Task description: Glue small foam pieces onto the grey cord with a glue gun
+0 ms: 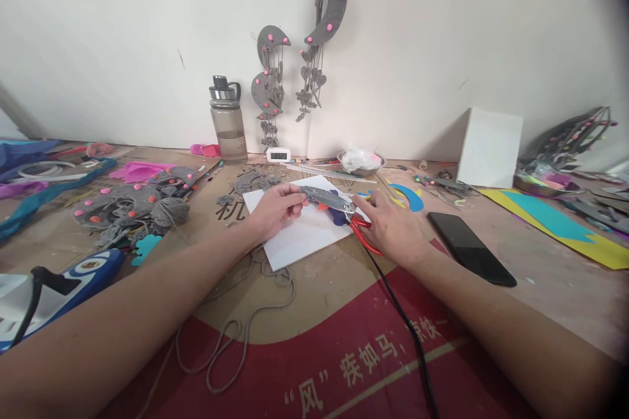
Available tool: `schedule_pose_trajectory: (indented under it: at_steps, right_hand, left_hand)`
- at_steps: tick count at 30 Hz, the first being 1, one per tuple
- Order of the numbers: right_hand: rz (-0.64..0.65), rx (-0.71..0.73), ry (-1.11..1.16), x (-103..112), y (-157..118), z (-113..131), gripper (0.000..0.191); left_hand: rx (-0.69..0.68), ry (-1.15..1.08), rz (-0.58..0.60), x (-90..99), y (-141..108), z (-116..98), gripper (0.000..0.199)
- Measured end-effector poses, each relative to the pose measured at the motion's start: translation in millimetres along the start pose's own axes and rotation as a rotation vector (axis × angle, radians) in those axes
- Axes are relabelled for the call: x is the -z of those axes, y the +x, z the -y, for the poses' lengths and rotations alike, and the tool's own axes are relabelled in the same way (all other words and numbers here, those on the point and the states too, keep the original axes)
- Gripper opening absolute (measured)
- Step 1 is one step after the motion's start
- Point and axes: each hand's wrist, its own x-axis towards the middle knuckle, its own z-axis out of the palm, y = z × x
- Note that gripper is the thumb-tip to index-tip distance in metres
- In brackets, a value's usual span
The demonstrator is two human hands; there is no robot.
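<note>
My right hand (393,226) grips a pair of scissors (328,199) by the red handles. The metal blades point left, nearly together, toward my left hand (280,209). Finger and thumb of that hand are pinched at the blade tips; whatever sits between them is too small to make out. Under the blades lies a white board (289,242) on printed cardboard. A dark blue object (338,217) with an orange part rests there, partly hidden by the scissors. From near it a black cable (410,324) runs toward me.
Grey yarn (240,340) trails across the cardboard. Left are grey dotted crescents (113,203) and a blue-white device (63,294); right is a phone (469,245). Behind stand a water bottle (228,127), a small clock (279,155) and a white panel (491,147). Crescent mobiles (334,10) hang there.
</note>
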Motion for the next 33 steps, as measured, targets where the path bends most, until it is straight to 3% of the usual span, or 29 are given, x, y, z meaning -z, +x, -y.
schedule_pose_trajectory:
  at_steps: [33]
  right_hand:
    - [-0.019, 0.081, 0.027, -0.7, -0.1, -0.8, 0.041]
  left_hand:
    - [0.056, -0.129, -0.038, -2.3, -2.3, -6.6, 0.015]
